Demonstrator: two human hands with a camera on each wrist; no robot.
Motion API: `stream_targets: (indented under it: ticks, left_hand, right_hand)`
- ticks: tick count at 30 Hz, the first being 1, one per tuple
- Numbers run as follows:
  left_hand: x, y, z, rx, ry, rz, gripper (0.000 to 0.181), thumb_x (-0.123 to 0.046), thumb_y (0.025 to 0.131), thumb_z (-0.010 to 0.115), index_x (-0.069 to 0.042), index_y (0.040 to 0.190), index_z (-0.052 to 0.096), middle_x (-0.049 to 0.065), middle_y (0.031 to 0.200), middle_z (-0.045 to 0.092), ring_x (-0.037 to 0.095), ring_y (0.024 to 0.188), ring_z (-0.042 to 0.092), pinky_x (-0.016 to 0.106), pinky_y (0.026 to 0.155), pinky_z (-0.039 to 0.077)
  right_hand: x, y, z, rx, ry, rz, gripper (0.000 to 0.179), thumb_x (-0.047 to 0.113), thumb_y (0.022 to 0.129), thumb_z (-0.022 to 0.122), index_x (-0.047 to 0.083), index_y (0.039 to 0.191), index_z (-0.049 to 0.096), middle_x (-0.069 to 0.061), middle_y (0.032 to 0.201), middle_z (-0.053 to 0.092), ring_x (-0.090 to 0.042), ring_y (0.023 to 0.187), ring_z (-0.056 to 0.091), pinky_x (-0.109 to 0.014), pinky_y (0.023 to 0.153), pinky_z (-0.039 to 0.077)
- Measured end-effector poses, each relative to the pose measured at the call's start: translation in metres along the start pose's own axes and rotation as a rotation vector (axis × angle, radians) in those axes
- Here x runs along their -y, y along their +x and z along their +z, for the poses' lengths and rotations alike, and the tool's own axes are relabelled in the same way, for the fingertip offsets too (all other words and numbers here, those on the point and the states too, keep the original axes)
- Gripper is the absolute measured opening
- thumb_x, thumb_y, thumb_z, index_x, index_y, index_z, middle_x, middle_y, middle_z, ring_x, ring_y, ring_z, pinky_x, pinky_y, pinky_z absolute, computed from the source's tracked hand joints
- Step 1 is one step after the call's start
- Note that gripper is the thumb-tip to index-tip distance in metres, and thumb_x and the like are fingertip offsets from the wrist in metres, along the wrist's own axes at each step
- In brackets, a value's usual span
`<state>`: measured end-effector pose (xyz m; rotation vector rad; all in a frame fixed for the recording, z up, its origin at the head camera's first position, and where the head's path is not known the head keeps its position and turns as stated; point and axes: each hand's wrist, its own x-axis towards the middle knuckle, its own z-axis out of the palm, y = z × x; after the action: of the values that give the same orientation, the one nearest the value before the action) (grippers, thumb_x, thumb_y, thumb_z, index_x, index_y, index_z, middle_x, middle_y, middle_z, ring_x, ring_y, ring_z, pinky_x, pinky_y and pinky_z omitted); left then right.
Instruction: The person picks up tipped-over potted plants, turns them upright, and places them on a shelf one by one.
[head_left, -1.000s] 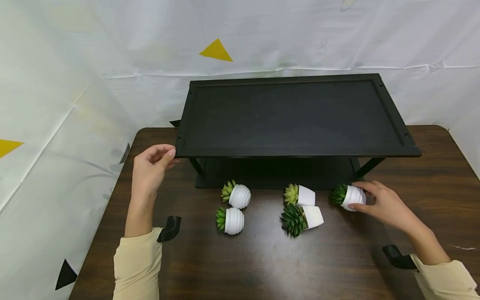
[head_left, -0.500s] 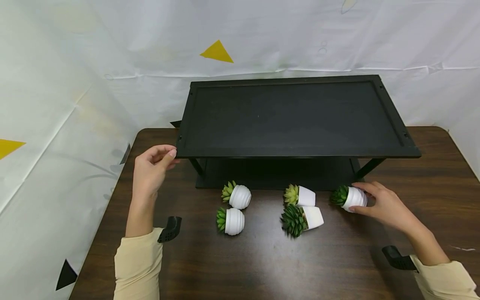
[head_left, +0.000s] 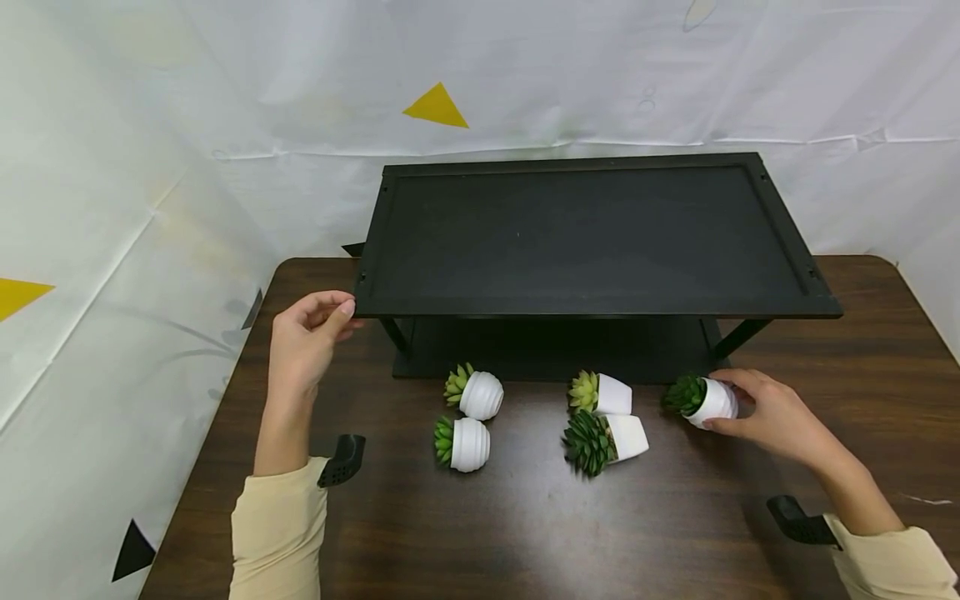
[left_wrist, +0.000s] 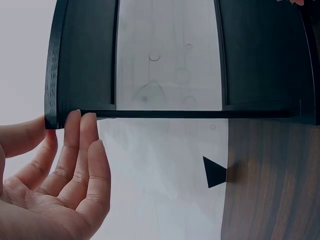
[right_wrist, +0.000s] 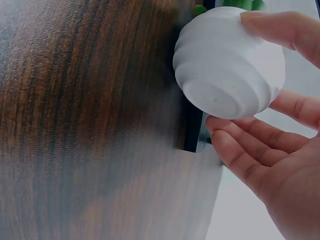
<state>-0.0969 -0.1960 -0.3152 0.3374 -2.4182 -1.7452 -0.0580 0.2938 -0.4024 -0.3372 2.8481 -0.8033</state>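
Observation:
My left hand (head_left: 302, 342) pinches the front left corner of the black two-tier shelf (head_left: 592, 233), thumb and fingertips at its top board's edge. In the left wrist view the thumb (left_wrist: 25, 136) presses one side of the corner and the fingers lie at the other. On the right, my right hand (head_left: 776, 417) grips the white ribbed pot (head_left: 718, 404) of a small artificial succulent (head_left: 684, 395), its dark green leaves pointing left. The right wrist view shows the pot's round base (right_wrist: 220, 97) between the thumb and the fingers; most of the leaves are hidden behind the pot.
Two white ribbed pots (head_left: 481, 395) with green succulents lie on their sides before the shelf, left of centre. Two smooth tapered pots (head_left: 627, 437) with succulents lie right of centre. The brown wooden table (head_left: 540, 542) carries everything; white sheeting (head_left: 570, 75) stands behind.
The held succulent's pot has turned slightly in my right hand, its base swinging a little toward me. My left hand keeps its place at the shelf corner.

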Motion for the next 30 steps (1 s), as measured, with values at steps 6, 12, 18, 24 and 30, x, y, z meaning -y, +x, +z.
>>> stream_targets:
  ticks: [6,12,18,24,30]
  left_hand:
    - [0.0010,0.0002,-0.0002,-0.001,-0.010,0.008,0.024,-0.016,0.089,0.060,0.003,0.104,0.061,-0.002,0.081,0.062,0.006,0.072,0.064,0.020,0.071,0.051]
    - [0.0020,0.0002,-0.0002,0.003,-0.019,0.010,0.023,-0.015,0.090,0.060,0.003,0.105,0.061,-0.003,0.082,0.062,0.012,0.076,0.065,0.022,0.073,0.052]
    - [0.0026,0.0003,-0.0003,0.005,-0.017,0.012,0.024,-0.015,0.090,0.060,0.003,0.105,0.061,-0.002,0.083,0.062,0.009,0.075,0.064,0.023,0.073,0.052]
    - [0.0022,0.0003,-0.0001,0.007,-0.014,0.007,0.025,-0.016,0.089,0.060,0.003,0.105,0.060,-0.001,0.083,0.062,0.007,0.074,0.064,0.024,0.074,0.052]
    - [0.0023,0.0005,0.0000,0.008,-0.010,0.008,0.024,-0.016,0.089,0.060,0.003,0.105,0.061,-0.002,0.083,0.062,0.010,0.075,0.064,0.022,0.073,0.052]
  right_hand:
    - [-0.0014,0.0004,0.0014,0.008,0.034,0.007,0.062,0.023,0.068,0.081,-0.008,0.113,0.052,-0.026,0.103,0.055,-0.035,0.086,0.058,-0.043,0.066,0.050]
    - [-0.0010,0.0008,0.0033,0.008,0.058,0.020,0.062,0.023,0.069,0.081,-0.008,0.114,0.052,-0.024,0.102,0.057,-0.034,0.086,0.060,-0.041,0.065,0.051]
    - [-0.0007,0.0010,0.0037,0.019,0.079,0.029,0.062,0.023,0.070,0.080,-0.008,0.116,0.050,-0.025,0.102,0.057,-0.035,0.087,0.060,-0.042,0.067,0.051]
    - [-0.0004,0.0008,0.0028,0.031,0.087,0.013,0.065,0.022,0.071,0.080,-0.011,0.118,0.049,-0.027,0.107,0.054,-0.036,0.089,0.059,-0.042,0.068,0.052]
    - [-0.0022,-0.0004,0.0020,0.041,0.105,0.014,0.065,0.021,0.070,0.080,-0.011,0.117,0.049,-0.028,0.107,0.054,-0.038,0.092,0.059,-0.043,0.070,0.052]
